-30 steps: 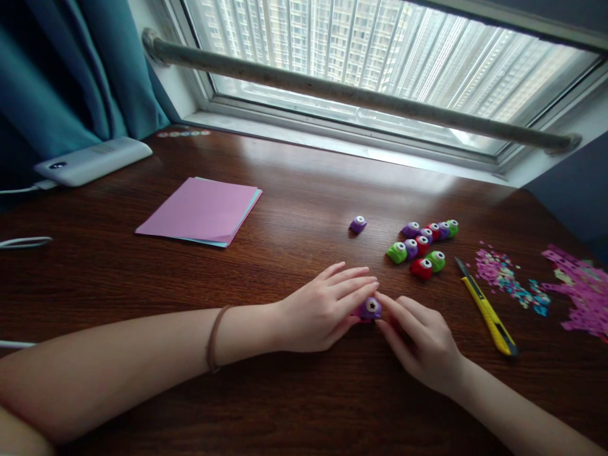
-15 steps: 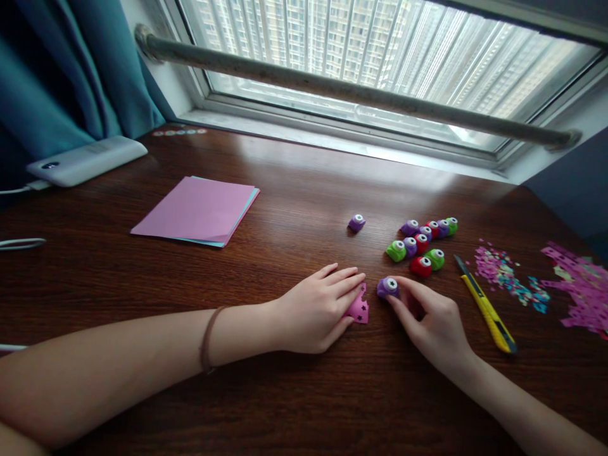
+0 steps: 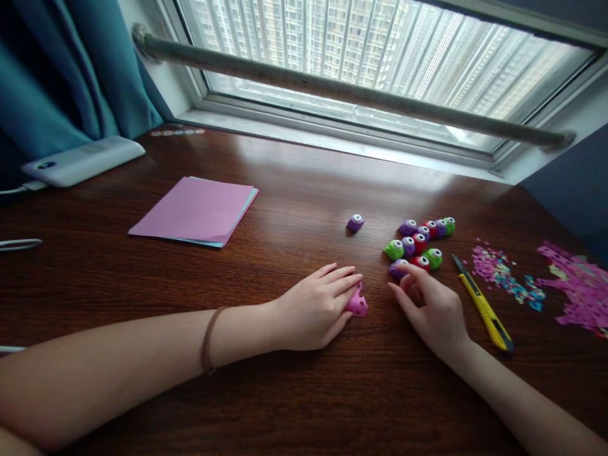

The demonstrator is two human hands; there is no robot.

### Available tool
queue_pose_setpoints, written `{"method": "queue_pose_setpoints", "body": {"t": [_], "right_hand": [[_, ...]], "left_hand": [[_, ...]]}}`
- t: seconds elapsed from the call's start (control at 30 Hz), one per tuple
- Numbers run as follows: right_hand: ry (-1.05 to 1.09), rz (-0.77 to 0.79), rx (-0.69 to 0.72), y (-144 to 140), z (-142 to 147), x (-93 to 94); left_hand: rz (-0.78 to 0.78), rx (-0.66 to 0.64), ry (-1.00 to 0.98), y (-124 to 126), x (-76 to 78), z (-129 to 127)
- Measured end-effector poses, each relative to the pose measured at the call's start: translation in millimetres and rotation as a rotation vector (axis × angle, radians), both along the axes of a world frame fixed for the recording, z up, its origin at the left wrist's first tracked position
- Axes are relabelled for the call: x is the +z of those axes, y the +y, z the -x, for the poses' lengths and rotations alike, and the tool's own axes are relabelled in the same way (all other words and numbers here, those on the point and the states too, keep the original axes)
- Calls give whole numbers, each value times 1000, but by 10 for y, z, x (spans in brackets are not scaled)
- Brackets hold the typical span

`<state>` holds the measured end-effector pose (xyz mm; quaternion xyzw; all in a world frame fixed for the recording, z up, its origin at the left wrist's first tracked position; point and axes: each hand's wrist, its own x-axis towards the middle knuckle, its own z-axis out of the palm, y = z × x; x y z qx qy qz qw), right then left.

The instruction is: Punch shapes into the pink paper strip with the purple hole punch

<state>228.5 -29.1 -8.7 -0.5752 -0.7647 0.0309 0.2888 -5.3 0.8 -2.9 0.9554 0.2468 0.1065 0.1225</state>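
My left hand [image 3: 317,308] lies flat on the table, fingers stretched out, over a small pink piece of paper [image 3: 358,305] with star-shaped holes. Only the paper's right end shows; the rest is under the hand. My right hand [image 3: 430,308] is open, thumb and index finger apart. Its index fingertip is at a purple craft punch [image 3: 397,270], which stands at the near left of a group of punches and is partly covered by the finger. Beside it are a red punch [image 3: 420,263] and a green punch [image 3: 432,258]. Another purple punch [image 3: 355,222] stands alone, farther left.
A yellow utility knife [image 3: 485,311] lies right of my right hand, blade out. Beyond it are a confetti pile [image 3: 496,269] and pink paper scraps [image 3: 580,288]. A stack of coloured paper [image 3: 194,212] lies left, with a white power bank [image 3: 85,161] near the curtain.
My right hand has moved the purple punch slightly away and right to the group, and its thumb has come off it. My left hand stays on the pink paper.
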Motion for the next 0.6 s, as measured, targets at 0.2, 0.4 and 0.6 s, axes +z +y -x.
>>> {"method": "queue_pose_setpoints", "body": {"t": [0.2,0.4,0.6], "right_hand": [[178,255,299,-90,183,47],[258,319,180,-90,262,32],[169,278,180,-124,302,49]], "left_hand": [[65,85,-41,9,19,16],[132,199,-113,57,-29,2],[164,243,-167,81,-78,3]]}}
